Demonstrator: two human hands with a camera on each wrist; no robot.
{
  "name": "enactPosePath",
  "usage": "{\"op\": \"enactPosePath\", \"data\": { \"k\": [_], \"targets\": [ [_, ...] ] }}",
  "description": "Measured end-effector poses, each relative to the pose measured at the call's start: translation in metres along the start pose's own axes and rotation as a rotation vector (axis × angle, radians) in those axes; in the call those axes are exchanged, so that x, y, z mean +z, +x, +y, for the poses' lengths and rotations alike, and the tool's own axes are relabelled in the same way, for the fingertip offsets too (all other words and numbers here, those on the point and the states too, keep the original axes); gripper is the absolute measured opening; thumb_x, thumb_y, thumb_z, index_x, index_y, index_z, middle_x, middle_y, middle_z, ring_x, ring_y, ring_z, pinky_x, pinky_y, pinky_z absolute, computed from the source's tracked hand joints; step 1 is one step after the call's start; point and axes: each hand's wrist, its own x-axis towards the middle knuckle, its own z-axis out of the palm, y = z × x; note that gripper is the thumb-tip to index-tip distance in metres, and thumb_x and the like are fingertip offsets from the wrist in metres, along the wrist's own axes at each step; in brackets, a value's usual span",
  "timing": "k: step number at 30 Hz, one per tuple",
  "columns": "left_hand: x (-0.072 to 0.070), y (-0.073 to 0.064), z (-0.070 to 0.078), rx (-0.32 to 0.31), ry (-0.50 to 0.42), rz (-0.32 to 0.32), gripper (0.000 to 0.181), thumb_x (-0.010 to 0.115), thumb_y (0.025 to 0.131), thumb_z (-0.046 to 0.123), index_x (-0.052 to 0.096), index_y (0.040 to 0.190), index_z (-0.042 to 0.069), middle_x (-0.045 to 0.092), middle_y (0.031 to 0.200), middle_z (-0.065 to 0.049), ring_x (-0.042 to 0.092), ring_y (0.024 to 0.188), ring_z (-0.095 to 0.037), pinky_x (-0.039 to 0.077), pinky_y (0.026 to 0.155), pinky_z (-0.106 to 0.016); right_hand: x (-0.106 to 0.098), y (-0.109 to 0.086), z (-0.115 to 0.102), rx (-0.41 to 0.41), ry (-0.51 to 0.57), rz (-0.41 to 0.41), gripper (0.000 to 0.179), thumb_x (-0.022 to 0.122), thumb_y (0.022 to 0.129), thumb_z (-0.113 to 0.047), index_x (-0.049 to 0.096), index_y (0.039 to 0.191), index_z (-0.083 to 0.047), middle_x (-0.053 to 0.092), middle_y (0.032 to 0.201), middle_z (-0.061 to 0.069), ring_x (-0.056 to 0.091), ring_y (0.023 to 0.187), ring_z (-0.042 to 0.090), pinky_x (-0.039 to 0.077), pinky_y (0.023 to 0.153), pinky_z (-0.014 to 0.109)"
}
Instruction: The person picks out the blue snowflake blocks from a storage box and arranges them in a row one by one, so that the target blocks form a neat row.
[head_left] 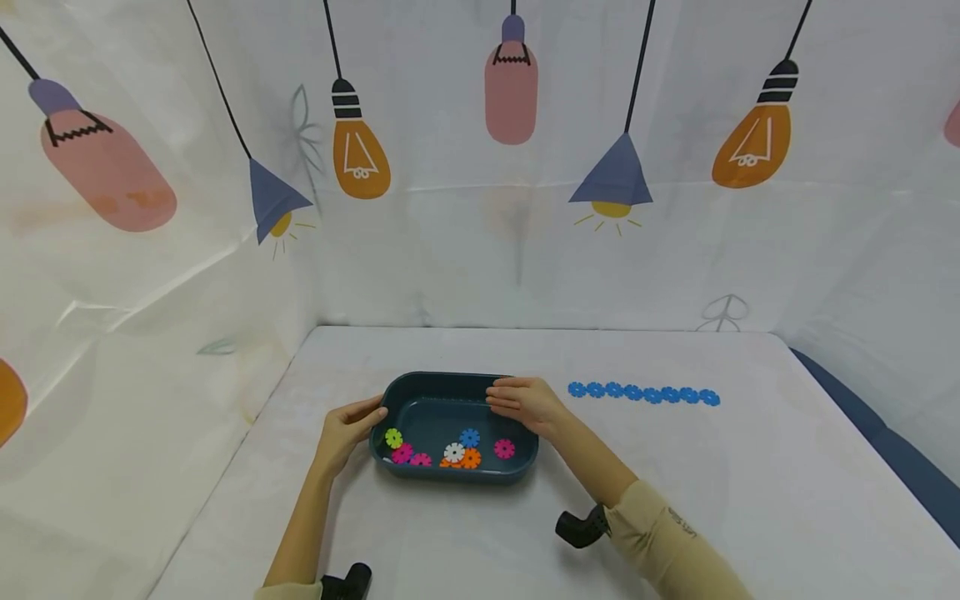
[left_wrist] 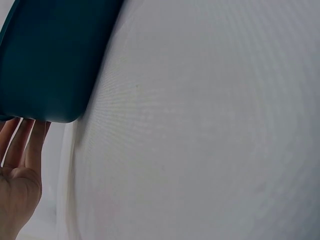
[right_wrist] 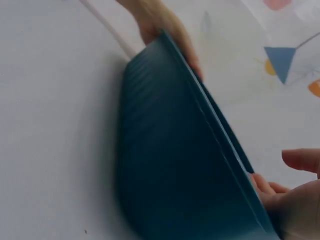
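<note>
A dark teal plastic basin point(head_left: 450, 477) is between the two hands. Inside it, mostly along its near side, lie several notched plastic discs, including a yellow-green disc point(head_left: 393, 437), a blue disc point(head_left: 469, 437), a white disc point(head_left: 453, 452) and a pink disc point(head_left: 504, 448). The left hand point(head_left: 352, 429) grips the basin's left end, thumb at the rim and fingers against the outer wall. The right hand point(head_left: 528, 404) reaches over the right end with its fingers straight, over the basin's interior; in the right wrist view its thumb point(right_wrist: 300, 160) stands apart from the rim.
To the right of the basin, a row of blue discs point(head_left: 643, 393) lies on the white-covered table point(head_left: 675, 475). A white sheet point(head_left: 450, 250) printed with lamps hangs behind and at the sides. A dark blue surface point(head_left: 870, 417) shows beyond the table's right edge.
</note>
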Motion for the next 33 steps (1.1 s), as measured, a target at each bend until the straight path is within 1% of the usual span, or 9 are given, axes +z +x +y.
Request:
{"op": "enactPosePath", "data": {
  "k": [2, 6, 9, 12, 15, 18, 25, 30, 33],
  "targets": [
    [0.0, 0.0, 0.0, -0.003, 0.002, 0.001, 0.043, 0.068, 0.088, 0.019, 0.059, 0.124, -0.003, 0.058, 0.125, -0.021, 0.062, 0.093, 0.0, 0.054, 0.076, -0.023, 0.008, 0.004, 0.003, 0.024, 0.011, 0.024, 0.04, 0.051, 0.093, 0.005, 0.043, 0.131, 0.015, 0.05, 0.13, 0.029, 0.052, 0.119, 0.036, 0.044, 0.096, 0.041],
    [0.0, 0.001, 0.0, -0.009, 0.006, 0.003, 0.044, 0.068, 0.087, 0.02, 0.059, 0.124, -0.003, 0.058, 0.125, -0.02, 0.062, 0.094, 0.0, 0.054, 0.077, -0.024, 0.022, 0.012, 0.008, 0.071, -0.012, 0.053, 0.044, 0.055, 0.091, 0.004, 0.042, 0.131, 0.015, 0.05, 0.131, 0.029, 0.049, 0.121, 0.039, 0.041, 0.099, 0.047],
    [0.0, 0.001, -0.001, -0.014, 0.004, 0.005, 0.044, 0.068, 0.087, 0.02, 0.06, 0.124, -0.002, 0.058, 0.125, -0.02, 0.062, 0.094, 0.0, 0.053, 0.077, -0.023, 0.029, 0.016, 0.012, 0.116, -0.027, 0.044, 0.042, 0.056, 0.091, 0.001, 0.044, 0.129, 0.015, 0.047, 0.133, 0.03, 0.046, 0.123, 0.041, 0.038, 0.1, 0.053],
    [0.0, 0.0, -0.001, -0.015, 0.004, 0.005, 0.043, 0.068, 0.087, 0.02, 0.06, 0.124, -0.002, 0.058, 0.125, -0.02, 0.062, 0.093, 0.0, 0.053, 0.076, -0.023, 0.034, 0.018, 0.017, 0.143, -0.026, 0.033, 0.038, 0.054, 0.091, 0.0, 0.048, 0.126, 0.014, 0.045, 0.134, 0.03, 0.044, 0.124, 0.042, 0.035, 0.101, 0.058],
    [0.0, 0.0, -0.001, -0.007, -0.001, 0.002, 0.043, 0.068, 0.088, 0.02, 0.06, 0.124, -0.002, 0.058, 0.125, -0.02, 0.062, 0.093, 0.0, 0.053, 0.076, -0.022, 0.04, 0.021, 0.021, 0.14, -0.014, 0.03, 0.038, 0.055, 0.09, 0.001, 0.049, 0.125, 0.015, 0.046, 0.133, 0.03, 0.044, 0.124, 0.042, 0.035, 0.1, 0.059],
    [0.0, 0.0, -0.002, 0.0, -0.012, -0.001, 0.043, 0.068, 0.088, 0.019, 0.059, 0.124, -0.003, 0.058, 0.126, -0.02, 0.062, 0.094, -0.001, 0.053, 0.076, -0.022, 0.046, 0.025, 0.024, 0.136, -0.004, 0.032, 0.039, 0.055, 0.09, 0.002, 0.048, 0.126, 0.015, 0.047, 0.132, 0.03, 0.045, 0.123, 0.042, 0.036, 0.1, 0.057],
    [-0.002, 0.001, -0.003, -0.007, -0.015, 0.006, 0.043, 0.068, 0.087, 0.018, 0.059, 0.124, -0.003, 0.058, 0.125, -0.02, 0.062, 0.093, -0.001, 0.053, 0.076, -0.023, 0.058, 0.034, 0.029, 0.133, 0.002, 0.03, 0.038, 0.054, 0.089, 0.004, 0.048, 0.124, 0.016, 0.048, 0.132, 0.03, 0.045, 0.123, 0.043, 0.038, 0.1, 0.054],
    [-0.001, 0.001, -0.004, -0.004, -0.028, 0.003, 0.043, 0.068, 0.087, 0.017, 0.059, 0.124, -0.003, 0.059, 0.124, -0.021, 0.063, 0.093, -0.001, 0.054, 0.076, -0.024, 0.058, 0.033, 0.025, 0.12, 0.007, 0.037, 0.035, 0.055, 0.089, 0.003, 0.052, 0.122, 0.015, 0.051, 0.129, 0.028, 0.05, 0.119, 0.04, 0.042, 0.096, 0.053],
    [-0.002, 0.001, -0.004, 0.003, -0.034, 0.0, 0.043, 0.068, 0.087, 0.017, 0.059, 0.124, -0.004, 0.058, 0.124, -0.022, 0.063, 0.093, -0.001, 0.054, 0.076, -0.023, 0.055, 0.028, 0.023, 0.117, 0.041, 0.055, 0.033, 0.056, 0.09, 0.003, 0.054, 0.122, 0.012, 0.053, 0.127, 0.026, 0.054, 0.115, 0.038, 0.045, 0.092, 0.054]
  ]
}}
